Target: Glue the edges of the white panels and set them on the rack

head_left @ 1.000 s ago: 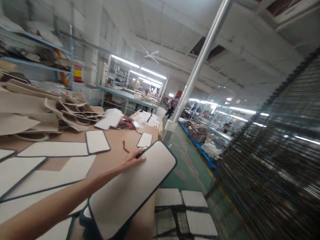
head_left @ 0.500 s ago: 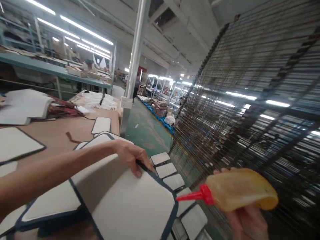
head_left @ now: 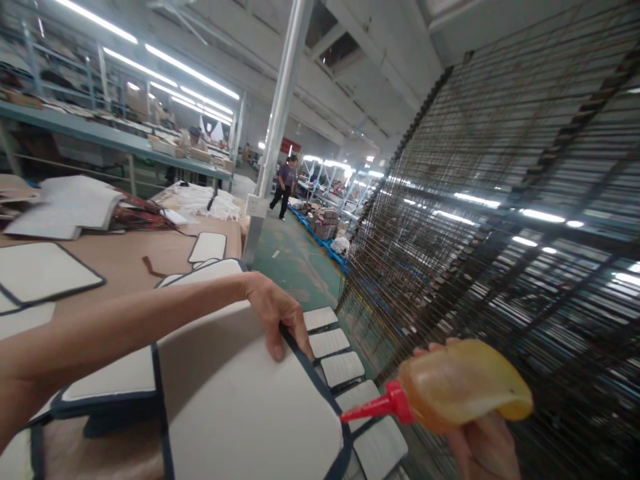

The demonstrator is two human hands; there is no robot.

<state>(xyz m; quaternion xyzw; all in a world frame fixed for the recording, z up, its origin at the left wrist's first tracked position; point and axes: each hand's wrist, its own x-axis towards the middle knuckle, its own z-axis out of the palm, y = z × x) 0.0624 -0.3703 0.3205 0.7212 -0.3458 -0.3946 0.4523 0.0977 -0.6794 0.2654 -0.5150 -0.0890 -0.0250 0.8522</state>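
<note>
A white panel with rounded corners and a dark blue border (head_left: 250, 407) lies tilted in front of me. My left hand (head_left: 277, 310) pinches its far edge, thumb on the white face and fingers over the border. In my right hand (head_left: 483, 443) is a squeeze bottle (head_left: 465, 387) of yellowish liquid, held on its side, its middle pressed in. Its red nozzle (head_left: 373, 408) points left, the tip at the panel's right border; whether it touches I cannot tell. Under the panel lie more bordered white panels (head_left: 113, 373).
A brown-topped table (head_left: 133, 250) carries loose panels (head_left: 47, 270) and white sheets (head_left: 80, 200). Several small white pieces (head_left: 330, 343) sit in a row beyond the panel. A metal post (head_left: 280, 100) stands ahead, a wire rack (head_left: 475, 200) on the right. A person (head_left: 285, 183) walks in the aisle.
The bottle has shifted left, its nozzle staying by the panel's right border. My left hand keeps its hold. The view has turned slightly, and the walking person shows more fully beyond the post.
</note>
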